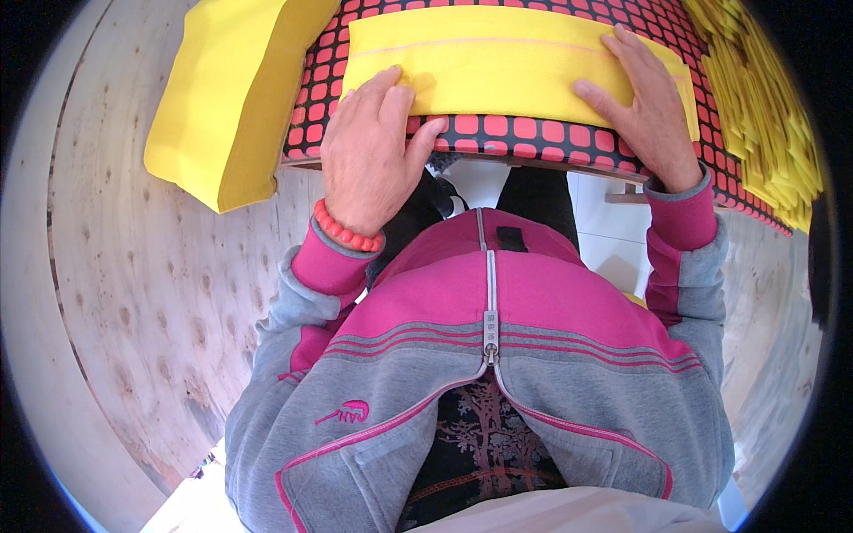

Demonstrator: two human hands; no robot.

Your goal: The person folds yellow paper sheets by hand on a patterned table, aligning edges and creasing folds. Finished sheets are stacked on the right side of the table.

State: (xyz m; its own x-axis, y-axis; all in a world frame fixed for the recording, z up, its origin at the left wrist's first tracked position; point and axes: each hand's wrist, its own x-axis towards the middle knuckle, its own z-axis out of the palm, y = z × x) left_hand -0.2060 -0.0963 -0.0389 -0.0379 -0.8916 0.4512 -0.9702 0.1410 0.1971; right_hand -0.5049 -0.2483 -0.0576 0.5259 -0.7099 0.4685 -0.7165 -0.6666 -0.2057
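Note:
A long yellow strip of what looks like folded cloth (498,67) lies flat along the table in front of me, with a faint pinkish line running along it. At its left end, my left hand (369,160) rests with fingertips on the cloth and the thumb spread out over the table edge. My right hand (647,111) lies on the strip's right end, fingers stretched and thumb apart, pressing on its surface. Neither hand has anything gripped. A red bead bracelet (342,233) circles my left wrist.
The table cover (524,131) has red squares on black. A yellow stack or sheet of cloth (235,98) hangs over the table's left side. Several folded yellow pieces (764,115) are piled at the right. Pale wooden boards (169,293) lie at left.

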